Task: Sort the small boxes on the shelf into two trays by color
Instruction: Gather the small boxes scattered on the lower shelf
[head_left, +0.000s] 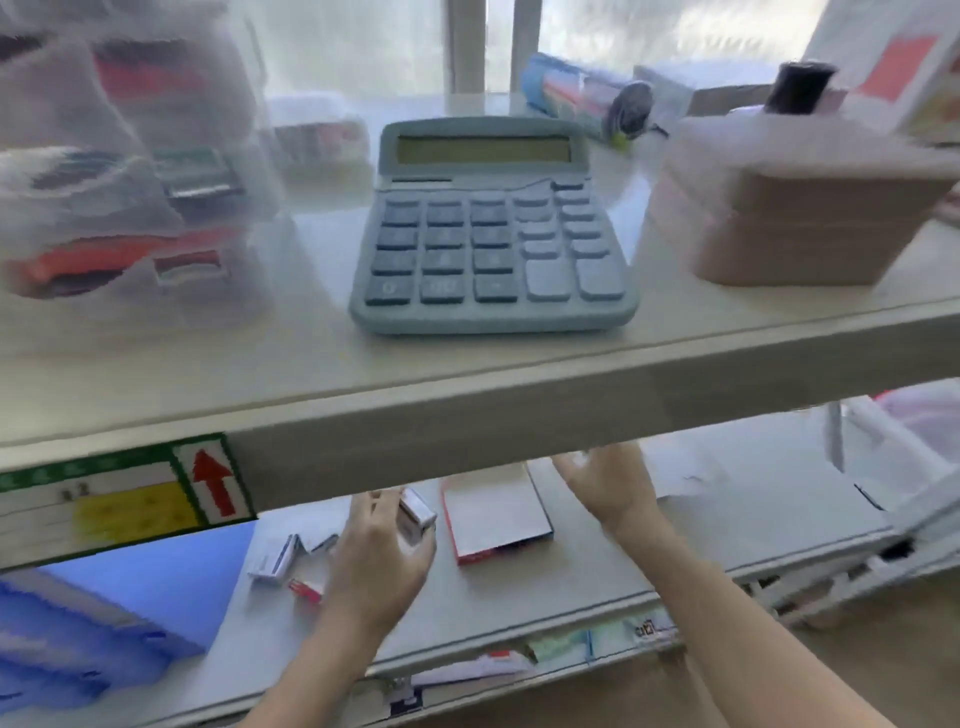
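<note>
LOWER SHELF: TWO HANDS AMONG SMALL BOXES

Left hand (382, 558): nearest the camera, fingers closed on a small white box (417, 515). Right hand (608, 480): at 1 o'clock from it, spread and holding nothing. Red-edged white box (493, 512): flat on the lower shelf (727, 530) between both hands, long axis toward 12 o'clock, at 8 o'clock from the right hand, which looks better placed to take it. Loose small boxes (275, 561): at 9 o'clock from the left hand. Trays: cannot tell

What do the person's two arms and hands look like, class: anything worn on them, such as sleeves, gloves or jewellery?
Both forearms are bare as far as the view shows; no sleeve reaches them. The left hand and right hand wear no gloves, and no watch, bracelet or ring shows, though motion blur softens the fingers.
</note>
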